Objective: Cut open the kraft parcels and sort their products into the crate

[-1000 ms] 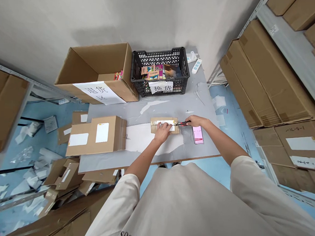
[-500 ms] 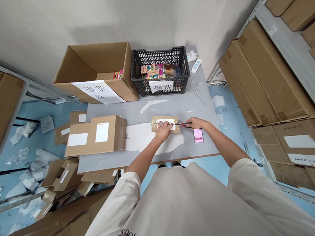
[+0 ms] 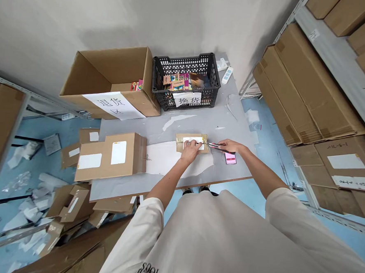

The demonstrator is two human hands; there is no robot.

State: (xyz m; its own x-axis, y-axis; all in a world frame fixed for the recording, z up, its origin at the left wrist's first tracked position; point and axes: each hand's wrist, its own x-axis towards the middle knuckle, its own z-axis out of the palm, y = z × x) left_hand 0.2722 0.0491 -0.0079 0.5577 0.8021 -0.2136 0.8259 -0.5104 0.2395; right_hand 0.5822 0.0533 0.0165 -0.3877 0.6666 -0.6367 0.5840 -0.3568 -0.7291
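Parcel (image 3: 191, 135) lies beneath the left fingers (image 3: 192, 144).

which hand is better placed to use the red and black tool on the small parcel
Probably the right: the right hand already holds the red-and-black tool, which points toward the small parcel, while the left hand rests on that parcel.
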